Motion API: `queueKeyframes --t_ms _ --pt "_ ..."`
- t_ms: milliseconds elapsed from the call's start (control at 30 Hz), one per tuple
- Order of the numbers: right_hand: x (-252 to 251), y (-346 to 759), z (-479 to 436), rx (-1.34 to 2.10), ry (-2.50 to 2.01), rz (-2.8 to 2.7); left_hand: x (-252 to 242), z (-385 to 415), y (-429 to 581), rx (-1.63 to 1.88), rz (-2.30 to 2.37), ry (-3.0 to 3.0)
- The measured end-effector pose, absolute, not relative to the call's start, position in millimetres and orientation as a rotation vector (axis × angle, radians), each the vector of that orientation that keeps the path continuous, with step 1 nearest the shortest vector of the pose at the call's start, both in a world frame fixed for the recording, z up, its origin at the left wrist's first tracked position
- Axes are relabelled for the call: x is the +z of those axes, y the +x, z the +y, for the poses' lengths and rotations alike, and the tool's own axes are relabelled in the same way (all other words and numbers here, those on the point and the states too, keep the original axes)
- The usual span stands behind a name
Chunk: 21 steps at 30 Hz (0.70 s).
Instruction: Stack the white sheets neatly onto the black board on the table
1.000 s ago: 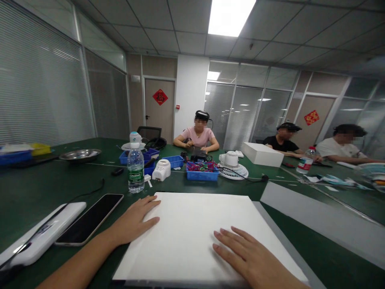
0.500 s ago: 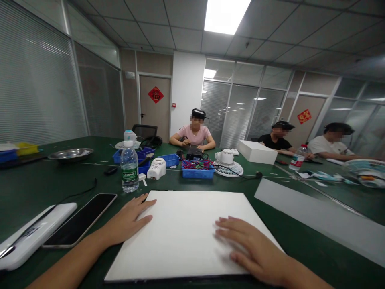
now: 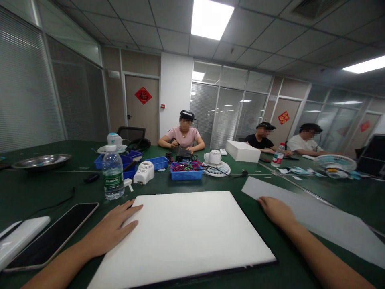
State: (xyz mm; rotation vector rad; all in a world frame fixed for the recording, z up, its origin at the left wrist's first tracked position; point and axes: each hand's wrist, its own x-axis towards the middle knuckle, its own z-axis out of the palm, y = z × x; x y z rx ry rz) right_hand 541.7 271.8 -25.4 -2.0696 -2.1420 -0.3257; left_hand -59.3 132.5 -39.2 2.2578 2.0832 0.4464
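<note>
A large white board [image 3: 186, 233] lies flat on the green table [image 3: 39, 192] right in front of me. My left hand [image 3: 112, 228] rests open on its near left corner, fingers flat and slightly spread. My right hand [image 3: 276, 209] is off the board to the right, lying on the table at the near end of a long grey sheet [image 3: 315, 216]. Its fingers point away from me and look flat, with nothing in them.
A dark phone [image 3: 51, 237] and a white device [image 3: 18, 245] lie to my left. A water bottle [image 3: 112, 172], blue bins [image 3: 185, 171], small white fans [image 3: 215, 162] and a white box [image 3: 243, 151] stand further back. Three people sit across the table.
My right hand has left the white board and moved right and forward to the grey sheet. The view has swung a little to the right. My left hand stays on the board's corner.
</note>
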Motion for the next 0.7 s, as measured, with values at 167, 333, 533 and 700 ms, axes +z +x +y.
queueKeyframes --t_ms 167,333,533,700 --pt "-4.9 486.6 245.6 -0.515 -1.980 -2.155 -36.8 132.0 -57.9 0.460 2.092 2.246" --pt "0.4 412.4 185.6 -0.538 -1.651 -2.387 -32.1 126.3 -56.8 0.489 2.069 2.240" --pt "1.4 355.0 120.9 -0.137 -0.661 -2.757 -25.7 123.7 -50.5 0.435 2.075 2.233" --pt "10.7 357.1 121.9 -0.226 -0.367 -2.715 -26.7 125.0 -52.1 0.460 2.062 2.220"
